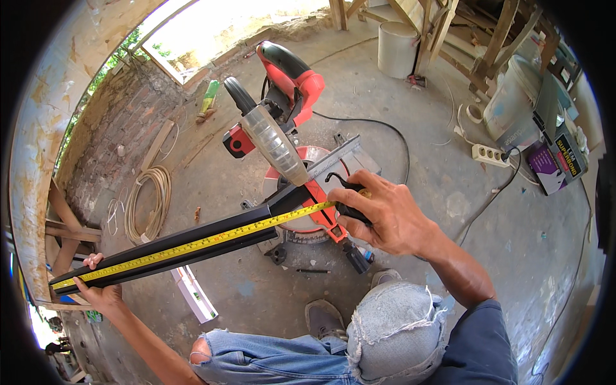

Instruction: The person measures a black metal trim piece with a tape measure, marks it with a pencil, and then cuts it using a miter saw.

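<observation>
A long black profile (212,224) slants from the lower left toward the middle, its right end resting at the red and black mitre saw (311,90). Along it runs the yellow blade (192,244) of a tape measure. My left hand (102,295) grips the far left end of the profile, thumb on the blade's tip. In my right hand (394,215) is the black tape measure case (353,213), fingers wrapped round it near the saw's red table arm (324,208). The saw head is raised, and its clear guard (274,147) hangs above the profile's end.
A coiled beige hose (131,205) lies at left, a white leaflet-like strip (194,295) and a dark pencil-like stick (313,271) nearer. Black cables cross the floor to a white power strip (487,154). Buckets, a purple and black box (558,160) and wooden trestles (443,38) stand right.
</observation>
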A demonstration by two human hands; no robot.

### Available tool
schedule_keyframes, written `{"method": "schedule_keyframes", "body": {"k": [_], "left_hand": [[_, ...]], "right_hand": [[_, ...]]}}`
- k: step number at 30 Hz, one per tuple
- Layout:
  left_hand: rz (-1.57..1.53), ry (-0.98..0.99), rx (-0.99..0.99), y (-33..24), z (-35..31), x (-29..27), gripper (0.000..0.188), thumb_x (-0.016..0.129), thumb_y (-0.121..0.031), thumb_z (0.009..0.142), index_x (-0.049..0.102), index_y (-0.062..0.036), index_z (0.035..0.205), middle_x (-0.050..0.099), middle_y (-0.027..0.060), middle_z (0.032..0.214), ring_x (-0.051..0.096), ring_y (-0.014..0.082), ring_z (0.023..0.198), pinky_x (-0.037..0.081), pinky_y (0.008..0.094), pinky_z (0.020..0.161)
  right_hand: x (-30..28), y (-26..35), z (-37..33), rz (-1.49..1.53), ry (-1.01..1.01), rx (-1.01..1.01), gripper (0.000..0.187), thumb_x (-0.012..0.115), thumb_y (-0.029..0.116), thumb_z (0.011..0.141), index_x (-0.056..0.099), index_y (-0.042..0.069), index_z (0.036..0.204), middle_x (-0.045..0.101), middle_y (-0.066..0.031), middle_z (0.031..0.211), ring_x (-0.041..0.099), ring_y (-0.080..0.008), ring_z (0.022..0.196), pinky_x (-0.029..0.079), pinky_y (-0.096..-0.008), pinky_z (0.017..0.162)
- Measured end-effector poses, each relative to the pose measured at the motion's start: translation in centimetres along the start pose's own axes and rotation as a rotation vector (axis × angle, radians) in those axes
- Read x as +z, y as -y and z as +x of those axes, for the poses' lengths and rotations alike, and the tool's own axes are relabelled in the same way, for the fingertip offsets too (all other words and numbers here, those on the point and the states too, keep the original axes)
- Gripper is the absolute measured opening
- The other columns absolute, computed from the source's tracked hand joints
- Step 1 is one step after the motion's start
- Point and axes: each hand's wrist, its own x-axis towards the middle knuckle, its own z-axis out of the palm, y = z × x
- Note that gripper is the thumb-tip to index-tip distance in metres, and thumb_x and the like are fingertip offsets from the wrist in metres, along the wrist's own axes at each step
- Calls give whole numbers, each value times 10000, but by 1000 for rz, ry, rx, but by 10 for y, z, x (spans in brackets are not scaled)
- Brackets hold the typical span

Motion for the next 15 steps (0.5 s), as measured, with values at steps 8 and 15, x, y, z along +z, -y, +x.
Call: {"method": "schedule_keyframes", "body": {"k": [8, 15], "left_hand": [[17, -3, 12, 2, -2, 3, 361, 600, -344, 968, 430, -30, 1016, 395, 103, 936, 470, 269, 913, 440, 425, 917], [10, 8, -6, -1, -1, 0, 361, 611, -343, 966, 445, -25, 1012, 409, 101, 929, 478, 269, 929, 446, 424, 925]], "right_hand": [[-2, 1, 1, -10, 5, 12, 376, 683, 242, 902, 611, 172, 1264, 561, -143, 1095, 672, -324, 924, 548, -430, 661], [-4, 0, 0, -7, 16, 19, 364, 678, 260, 920, 611, 170, 1266, 565, -143, 1093, 674, -325, 919, 546, -432, 656]]}}
